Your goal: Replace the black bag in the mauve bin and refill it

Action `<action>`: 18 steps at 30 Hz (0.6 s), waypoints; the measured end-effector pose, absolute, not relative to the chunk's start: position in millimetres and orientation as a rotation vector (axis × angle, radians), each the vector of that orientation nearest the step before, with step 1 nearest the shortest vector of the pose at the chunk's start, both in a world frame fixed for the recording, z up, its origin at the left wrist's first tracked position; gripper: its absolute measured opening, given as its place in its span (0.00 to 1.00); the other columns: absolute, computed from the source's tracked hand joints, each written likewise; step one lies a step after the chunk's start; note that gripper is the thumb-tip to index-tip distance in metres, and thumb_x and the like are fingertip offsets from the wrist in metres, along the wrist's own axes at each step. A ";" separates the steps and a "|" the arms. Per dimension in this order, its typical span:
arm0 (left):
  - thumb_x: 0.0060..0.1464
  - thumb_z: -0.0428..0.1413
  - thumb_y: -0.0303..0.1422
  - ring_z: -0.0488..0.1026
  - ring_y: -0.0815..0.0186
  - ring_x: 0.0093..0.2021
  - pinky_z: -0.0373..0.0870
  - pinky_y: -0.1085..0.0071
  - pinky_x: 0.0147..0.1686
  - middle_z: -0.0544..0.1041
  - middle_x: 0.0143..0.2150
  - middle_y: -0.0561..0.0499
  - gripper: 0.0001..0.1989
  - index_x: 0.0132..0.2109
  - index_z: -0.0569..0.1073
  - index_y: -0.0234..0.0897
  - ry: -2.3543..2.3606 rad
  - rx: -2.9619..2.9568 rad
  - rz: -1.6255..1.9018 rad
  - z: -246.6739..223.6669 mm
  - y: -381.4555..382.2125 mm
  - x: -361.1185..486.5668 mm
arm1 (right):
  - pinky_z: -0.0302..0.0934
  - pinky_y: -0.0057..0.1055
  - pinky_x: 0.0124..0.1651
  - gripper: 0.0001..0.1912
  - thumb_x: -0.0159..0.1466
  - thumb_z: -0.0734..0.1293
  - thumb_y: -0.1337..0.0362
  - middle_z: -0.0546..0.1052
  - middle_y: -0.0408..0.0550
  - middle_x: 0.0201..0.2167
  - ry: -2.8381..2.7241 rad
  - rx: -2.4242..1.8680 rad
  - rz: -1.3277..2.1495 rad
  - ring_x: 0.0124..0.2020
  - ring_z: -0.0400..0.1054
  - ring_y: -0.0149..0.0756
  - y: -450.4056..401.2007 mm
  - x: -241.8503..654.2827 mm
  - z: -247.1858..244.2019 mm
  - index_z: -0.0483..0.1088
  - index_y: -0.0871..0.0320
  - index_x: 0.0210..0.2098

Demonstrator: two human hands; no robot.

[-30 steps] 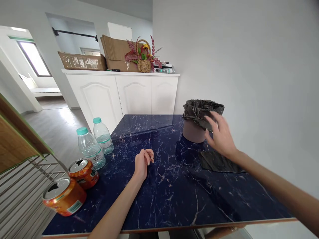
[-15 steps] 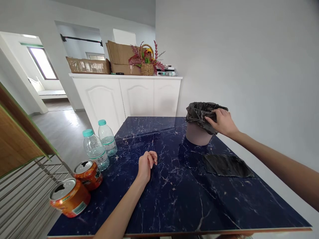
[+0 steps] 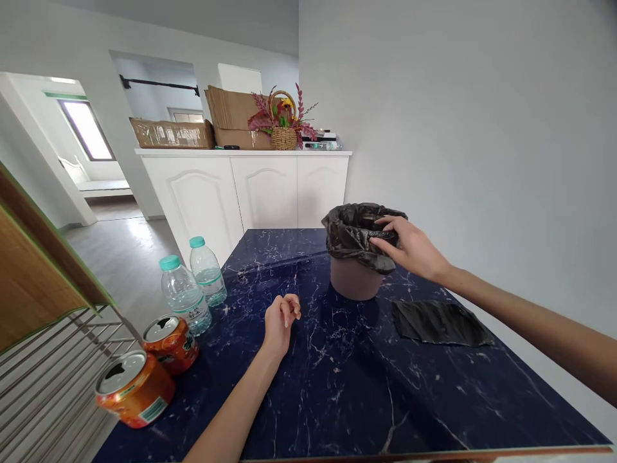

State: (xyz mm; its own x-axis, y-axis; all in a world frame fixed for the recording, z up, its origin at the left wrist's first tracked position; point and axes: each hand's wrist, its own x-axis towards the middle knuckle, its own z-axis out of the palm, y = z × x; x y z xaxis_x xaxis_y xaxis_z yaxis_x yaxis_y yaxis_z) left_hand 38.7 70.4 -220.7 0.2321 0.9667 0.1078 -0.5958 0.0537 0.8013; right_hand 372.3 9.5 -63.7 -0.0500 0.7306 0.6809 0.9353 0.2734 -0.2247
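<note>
A mauve-grey trash bin [image 3: 355,278] stands near the far right part of the dark blue marbled table [image 3: 332,379]. Its mouth is lined with a black garbage bag [image 3: 359,247], folded over the rim. My right hand [image 3: 409,247] grips the bin's rim through the bag, thumb outside and fingers over the inner side. Whether the bin's base touches the tabletop I cannot tell. My left hand [image 3: 281,320] rests on the table left of the bin, fingers loosely curled in with nothing visible in them. A folded black plastic bag [image 3: 441,323] lies flat to the right.
Along the left edge stand two orange cans [image 3: 137,389] and two clear water bottles [image 3: 186,297] with teal caps. A metal rack [image 3: 62,386] is beyond that edge. Behind the table, a white cabinet [image 3: 265,190] bears cardboard boxes [image 3: 171,133] and a flower basket [image 3: 284,137].
My right hand has moved the bin with its liner leftward and nearer to me. My left hand, the folded bag, the cans and the bottles stay where they were.
</note>
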 end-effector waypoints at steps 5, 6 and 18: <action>0.69 0.60 0.43 0.74 0.68 0.32 0.74 0.70 0.33 0.78 0.35 0.52 0.17 0.36 0.75 0.35 0.569 0.734 1.332 -216.7 73.3 36.9 | 0.75 0.57 0.58 0.14 0.77 0.64 0.48 0.72 0.59 0.68 -1.963 -1.397 -0.234 0.69 0.68 0.59 -35.3 323.9 -52.6 0.65 0.51 0.47; 0.69 0.59 0.43 0.75 0.67 0.34 0.74 0.70 0.35 0.79 0.35 0.51 0.17 0.35 0.75 0.35 0.581 0.697 1.348 -215.2 74.7 36.0 | 0.75 0.57 0.58 0.13 0.77 0.64 0.49 0.71 0.58 0.69 -1.989 -1.380 -0.217 0.72 0.65 0.59 -44.6 315.7 -50.6 0.64 0.51 0.47; 0.60 0.59 0.39 0.83 0.58 0.34 0.81 0.65 0.40 0.84 0.34 0.50 0.10 0.40 0.81 0.40 0.652 0.415 1.361 -194.8 66.2 34.7 | 0.66 0.58 0.71 0.17 0.77 0.67 0.56 0.57 0.53 0.78 -2.135 -1.184 -0.165 0.81 0.48 0.53 -119.0 284.0 -48.3 0.62 0.46 0.62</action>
State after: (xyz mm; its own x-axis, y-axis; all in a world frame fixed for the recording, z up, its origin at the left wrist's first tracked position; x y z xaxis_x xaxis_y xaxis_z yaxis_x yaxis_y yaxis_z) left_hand 34.7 66.2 -194.8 0.0754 0.9794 -0.1875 -0.7595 0.1782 0.6257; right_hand 284.0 -119.0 -48.3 -0.3545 0.7034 0.6162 0.7899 0.5779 -0.2053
